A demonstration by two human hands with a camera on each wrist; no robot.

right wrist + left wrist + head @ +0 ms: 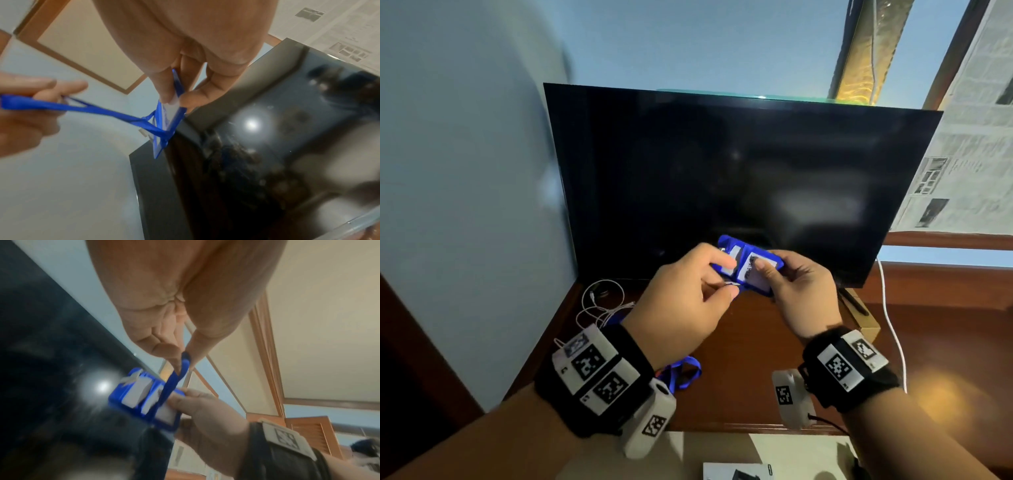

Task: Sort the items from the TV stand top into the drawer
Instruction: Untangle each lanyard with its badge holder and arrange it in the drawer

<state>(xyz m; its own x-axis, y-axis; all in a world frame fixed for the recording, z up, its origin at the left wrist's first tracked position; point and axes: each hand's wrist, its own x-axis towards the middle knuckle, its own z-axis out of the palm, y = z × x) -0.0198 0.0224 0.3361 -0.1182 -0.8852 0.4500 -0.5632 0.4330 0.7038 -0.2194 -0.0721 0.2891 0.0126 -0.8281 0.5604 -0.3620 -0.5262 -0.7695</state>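
A blue ID card holder with a white card inside is held up in front of the black TV. My right hand pinches the holder between thumb and fingers. My left hand pinches its blue lanyard strap near the clip; the strap is wound around the holder and stretched taut toward the left hand. More of the blue strap hangs below my left wrist over the wooden TV stand.
A tangled white cable lies at the stand's back left. A cardboard box sits under the TV's right side, with a white cord running down beside it. Newspaper covers the window at right. White items lie below the stand's front edge.
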